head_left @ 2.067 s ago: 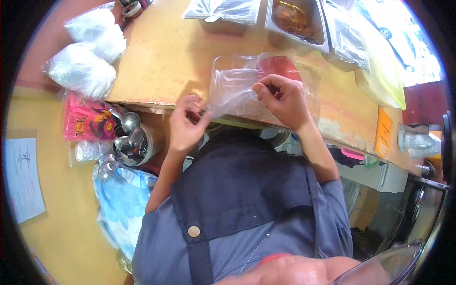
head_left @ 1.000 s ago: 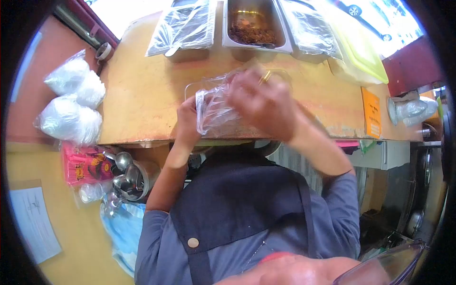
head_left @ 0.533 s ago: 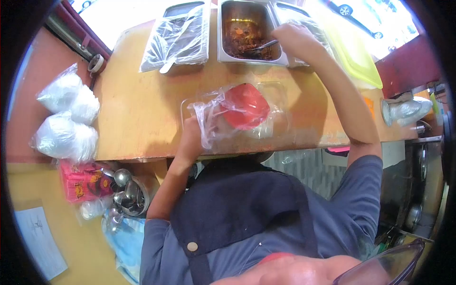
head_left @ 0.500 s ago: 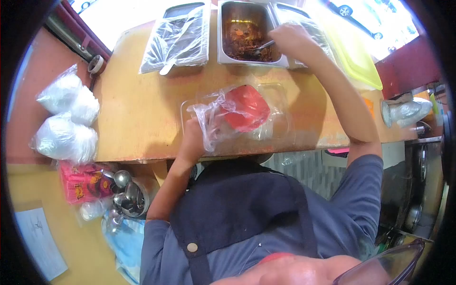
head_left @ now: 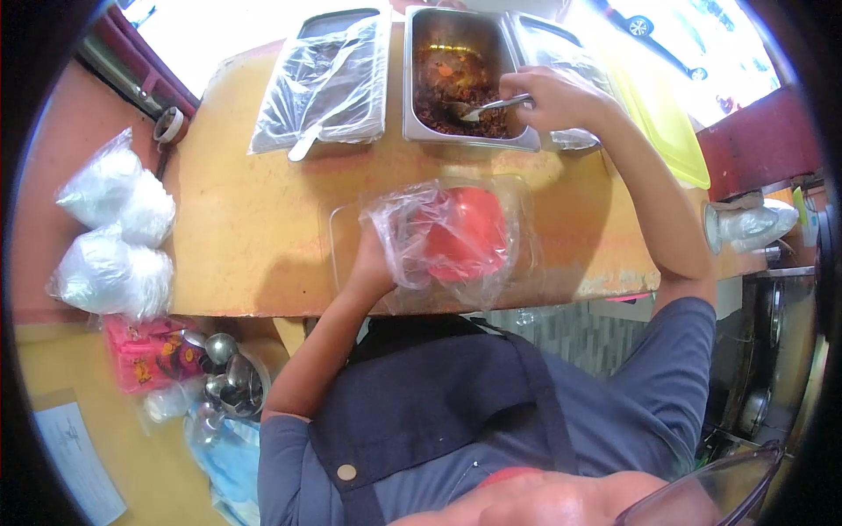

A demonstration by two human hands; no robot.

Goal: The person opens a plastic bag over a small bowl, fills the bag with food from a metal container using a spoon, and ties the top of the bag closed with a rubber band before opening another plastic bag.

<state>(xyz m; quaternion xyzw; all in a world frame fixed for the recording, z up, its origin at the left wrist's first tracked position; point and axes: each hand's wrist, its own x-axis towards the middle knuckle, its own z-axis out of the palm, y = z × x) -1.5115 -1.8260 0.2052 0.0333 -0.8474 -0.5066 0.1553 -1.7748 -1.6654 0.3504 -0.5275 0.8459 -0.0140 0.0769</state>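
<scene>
My left hand (head_left: 379, 254) is wrapped in the clear plastic bag (head_left: 405, 230) at the counter's near edge, its fingers partly covered by the film. Against the bag lies a red bowl (head_left: 474, 235), partly under the film, over a clear plastic container (head_left: 524, 250). Farther out, my right hand (head_left: 548, 98) grips a metal spoon (head_left: 500, 104) by its handle. The spoon's head rests in dark, chopped food (head_left: 481, 125) inside a deep metal tray (head_left: 409, 105).
Plastic-covered trays (head_left: 329, 83) flank the open tray on both sides. A yellow-green lid (head_left: 671, 140) lies at the right. White filled bags (head_left: 114, 263) sit at the left, above a pink packet (head_left: 145, 355) and a container of spoons (head_left: 254, 381). Part of another person's hand shows beyond the trays.
My right hand has gone from the bag to the spoon in the tray. The red bowl has shifted slightly, with my left hand still at the bag.
</scene>
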